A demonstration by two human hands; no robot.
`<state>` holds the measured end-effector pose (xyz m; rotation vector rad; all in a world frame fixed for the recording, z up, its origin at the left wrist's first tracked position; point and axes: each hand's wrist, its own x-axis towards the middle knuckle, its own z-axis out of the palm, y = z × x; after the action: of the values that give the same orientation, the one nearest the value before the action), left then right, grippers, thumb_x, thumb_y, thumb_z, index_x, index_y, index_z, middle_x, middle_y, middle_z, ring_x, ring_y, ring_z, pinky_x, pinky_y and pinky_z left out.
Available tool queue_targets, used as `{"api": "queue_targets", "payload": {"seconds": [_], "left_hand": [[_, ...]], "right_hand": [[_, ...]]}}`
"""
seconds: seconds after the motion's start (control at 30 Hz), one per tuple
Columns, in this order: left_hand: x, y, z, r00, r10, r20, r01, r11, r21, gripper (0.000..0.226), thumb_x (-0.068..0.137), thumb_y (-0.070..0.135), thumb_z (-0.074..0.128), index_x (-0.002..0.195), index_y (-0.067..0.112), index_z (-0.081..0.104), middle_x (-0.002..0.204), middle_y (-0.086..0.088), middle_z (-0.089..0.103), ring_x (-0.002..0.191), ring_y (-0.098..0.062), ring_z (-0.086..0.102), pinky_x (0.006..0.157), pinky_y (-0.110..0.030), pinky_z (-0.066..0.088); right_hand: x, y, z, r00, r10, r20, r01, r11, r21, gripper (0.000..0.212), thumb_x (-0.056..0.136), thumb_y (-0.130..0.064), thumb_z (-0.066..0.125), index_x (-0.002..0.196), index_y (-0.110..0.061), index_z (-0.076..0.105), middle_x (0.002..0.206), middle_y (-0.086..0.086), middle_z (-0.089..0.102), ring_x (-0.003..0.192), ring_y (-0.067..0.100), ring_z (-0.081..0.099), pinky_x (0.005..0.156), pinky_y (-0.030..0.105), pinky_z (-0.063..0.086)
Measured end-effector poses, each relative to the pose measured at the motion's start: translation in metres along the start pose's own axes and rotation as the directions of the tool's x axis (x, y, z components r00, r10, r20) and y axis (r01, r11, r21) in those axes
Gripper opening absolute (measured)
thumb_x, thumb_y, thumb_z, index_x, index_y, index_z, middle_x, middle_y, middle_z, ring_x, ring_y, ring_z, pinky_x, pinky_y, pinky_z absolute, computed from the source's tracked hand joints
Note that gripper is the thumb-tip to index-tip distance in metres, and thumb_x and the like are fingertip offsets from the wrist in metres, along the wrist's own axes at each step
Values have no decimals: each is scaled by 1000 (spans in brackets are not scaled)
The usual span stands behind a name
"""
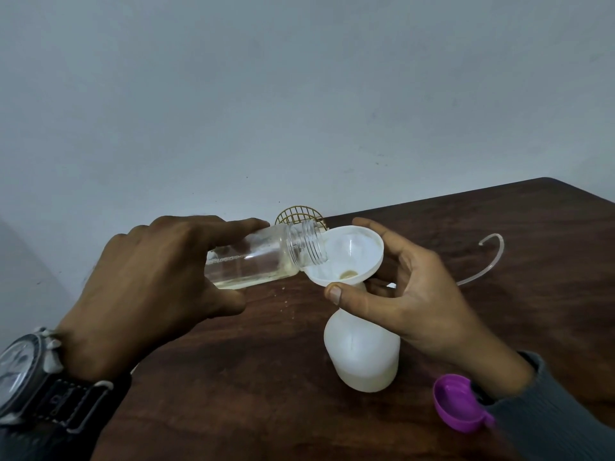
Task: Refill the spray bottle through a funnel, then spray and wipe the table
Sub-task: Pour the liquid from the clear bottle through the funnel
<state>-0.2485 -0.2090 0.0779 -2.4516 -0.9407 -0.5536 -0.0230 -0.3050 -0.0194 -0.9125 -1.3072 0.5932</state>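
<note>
A white spray bottle (362, 354) without its head stands on the dark wooden table (233, 377). In its neck sits a white funnel (349, 254), which my right hand (406, 294) steadies with thumb and fingers around the rim. My left hand (143, 287) grips a clear glass jar (263, 261), tipped almost flat with its threaded mouth over the funnel's edge. Pale liquid lies along the jar's lower side, and a little yellowish liquid shows at the funnel's throat.
A purple cap (459, 404) lies on the table near my right wrist. A thin clear dip tube (482, 261) curves across the table at the right. A gold wire rack (299, 216) stands behind the jar by the grey wall.
</note>
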Motion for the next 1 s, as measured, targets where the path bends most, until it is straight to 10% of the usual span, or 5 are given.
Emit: {"api": "queue_targets", "payload": {"seconds": [1.0], "left_hand": [[0,2,-1,999,42,-16,-42,999,-29,89,48,47,68,133,61,46,83,48,46,83,-18,71,58,-36,55]], "right_hand": [[0,8,-4,999,49,-19,-50,997,-59,62,75,-24,93,112,-65,63,121,-15,74,119,8,68,93,31,56]]}}
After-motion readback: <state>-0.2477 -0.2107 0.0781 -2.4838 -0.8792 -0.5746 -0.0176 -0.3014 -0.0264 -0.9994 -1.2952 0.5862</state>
